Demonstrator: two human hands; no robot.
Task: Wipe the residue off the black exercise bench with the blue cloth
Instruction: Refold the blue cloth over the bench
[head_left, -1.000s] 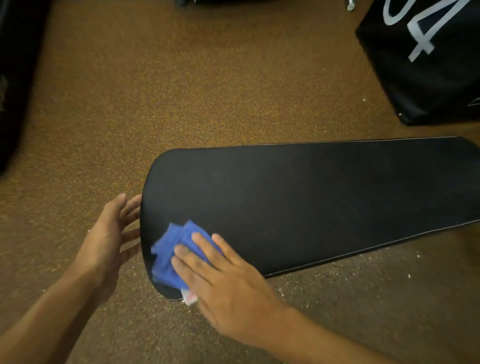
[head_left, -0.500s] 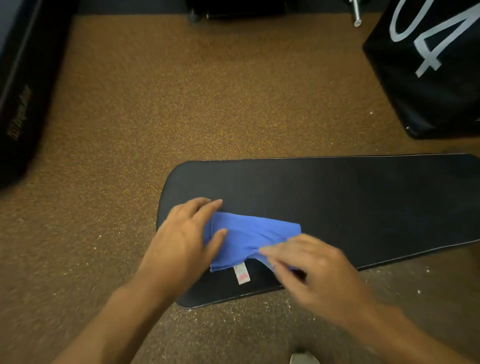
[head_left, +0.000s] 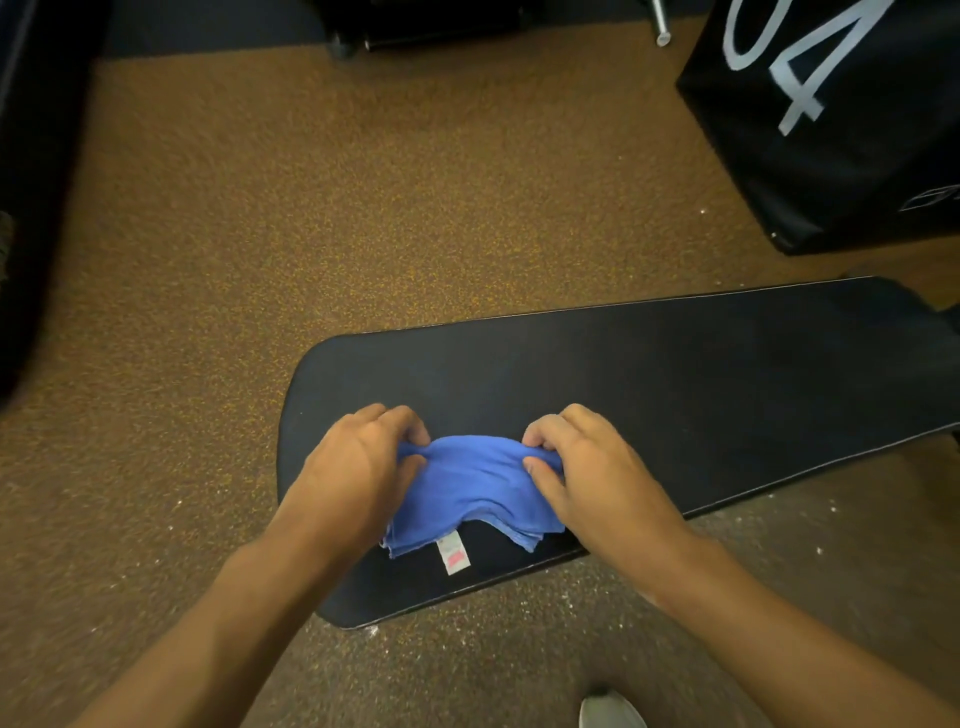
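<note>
Near the left end of the black exercise bench (head_left: 675, 379), the left hand (head_left: 358, 467) and right hand (head_left: 592, 478) are each pinching a far corner of the blue cloth (head_left: 478, 493), which is lying folded on the pad between them, its white tag (head_left: 453, 555) pointing toward the near edge.

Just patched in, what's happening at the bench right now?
A person is bent over the black bench, which stands on a brown speckled floor. Both hands grip the blue cloth: the left hand pinches its left end, the right hand its right end, bunching the far edge up while the near edge and its white tag lie on the pad. No wiping stroke is under way; it looks like the cloth is being refolded.
</note>
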